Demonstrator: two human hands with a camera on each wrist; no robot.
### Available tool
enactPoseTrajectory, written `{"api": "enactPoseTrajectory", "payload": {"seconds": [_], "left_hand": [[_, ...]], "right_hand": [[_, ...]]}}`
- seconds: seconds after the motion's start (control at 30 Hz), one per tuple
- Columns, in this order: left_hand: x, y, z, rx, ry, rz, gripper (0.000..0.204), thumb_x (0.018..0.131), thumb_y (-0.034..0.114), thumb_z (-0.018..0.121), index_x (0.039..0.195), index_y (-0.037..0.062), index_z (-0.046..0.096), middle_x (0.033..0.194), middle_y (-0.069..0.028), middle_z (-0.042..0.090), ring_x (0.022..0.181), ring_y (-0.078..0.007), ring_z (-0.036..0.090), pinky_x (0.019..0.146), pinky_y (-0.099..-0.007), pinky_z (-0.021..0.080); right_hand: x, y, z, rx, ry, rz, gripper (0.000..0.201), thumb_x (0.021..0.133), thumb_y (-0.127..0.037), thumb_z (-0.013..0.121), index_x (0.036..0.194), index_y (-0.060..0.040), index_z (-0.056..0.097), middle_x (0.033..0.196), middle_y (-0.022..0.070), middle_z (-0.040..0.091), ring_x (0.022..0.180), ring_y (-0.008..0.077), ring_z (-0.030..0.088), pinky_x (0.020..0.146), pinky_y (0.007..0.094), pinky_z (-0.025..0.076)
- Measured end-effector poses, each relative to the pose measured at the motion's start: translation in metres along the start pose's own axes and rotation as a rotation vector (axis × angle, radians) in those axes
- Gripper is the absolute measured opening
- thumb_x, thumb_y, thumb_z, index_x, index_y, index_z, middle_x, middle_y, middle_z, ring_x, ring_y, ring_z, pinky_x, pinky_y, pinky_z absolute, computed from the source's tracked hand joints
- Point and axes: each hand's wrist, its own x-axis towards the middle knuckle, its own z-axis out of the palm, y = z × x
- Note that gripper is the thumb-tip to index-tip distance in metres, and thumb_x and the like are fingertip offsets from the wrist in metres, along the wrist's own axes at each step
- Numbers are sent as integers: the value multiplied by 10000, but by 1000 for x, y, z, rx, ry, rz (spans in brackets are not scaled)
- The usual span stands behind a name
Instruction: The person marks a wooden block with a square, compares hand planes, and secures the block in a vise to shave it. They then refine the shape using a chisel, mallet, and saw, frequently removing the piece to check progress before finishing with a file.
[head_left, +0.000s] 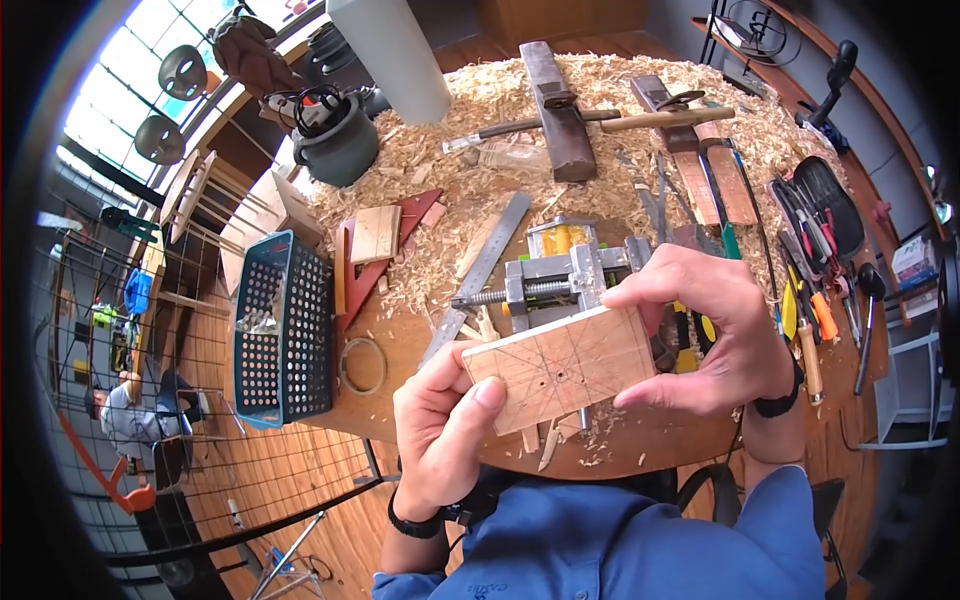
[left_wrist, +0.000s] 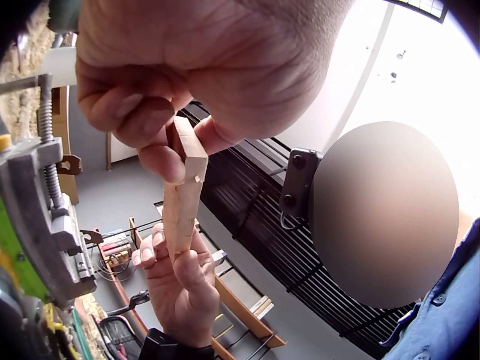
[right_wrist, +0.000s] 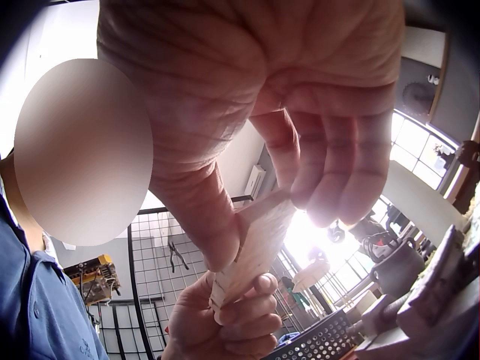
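Both hands hold up a flat rectangular wooden block (head_left: pixel 545 375) over the table's near edge. Pencil lines cross and fan out over its face, with small dark holes near the middle. My left hand (head_left: pixel 437 425) grips the left end, its thumb on the marked face and the fingers behind. At the other end, my right hand (head_left: pixel 722 325) pinches the block between thumb and index finger, as the right wrist view also shows. The block's pale narrow edge (left_wrist: pixel 184 206) faces the left wrist camera. Just beyond the block stands a metal vise (head_left: pixel 575 275) with a threaded screw.
Wood shavings (head_left: pixel 470 90) cover much of the table. Hand planes (head_left: pixel 560 125), a mallet-like tool (head_left: pixel 665 119) and a steel ruler (head_left: pixel 490 255) lie beyond the vise. A perforated basket (head_left: pixel 285 330) stands left, near a tape ring (head_left: pixel 362 366). Screwdrivers and pliers (head_left: pixel 815 225) lie right.
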Motion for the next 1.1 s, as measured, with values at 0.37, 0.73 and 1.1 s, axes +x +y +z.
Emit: {"api": "enactPoseTrajectory", "payload": {"seconds": [0.37,0.73,1.1], "left_hand": [[0,-2,-6,106,-30,109,297,1055,116,686,1261,-99,679,884,-1,698,799,-46,562,711,-216,449],[9,0,-12,613,-55,426,250,1016,88,755,1236,-27,736,966,-76,706,673,-97,561,574,-250,424],[8,-3,-14,630,-65,406,281,1007,73,763,1255,-48,712,927,-71,706,673,-96,580,599,-253,445]], "right_hand": [[-1,1,1,29,10,18,602,673,-171,1042,1176,-17,748,1037,98,766,819,187,680,691,315,553],[2,-1,4,11,87,2,385,763,-16,945,1097,-20,754,994,104,749,863,208,726,718,323,571],[1,-2,4,-15,78,-3,402,786,-10,921,1153,6,755,971,113,746,805,206,729,698,319,588]]}}
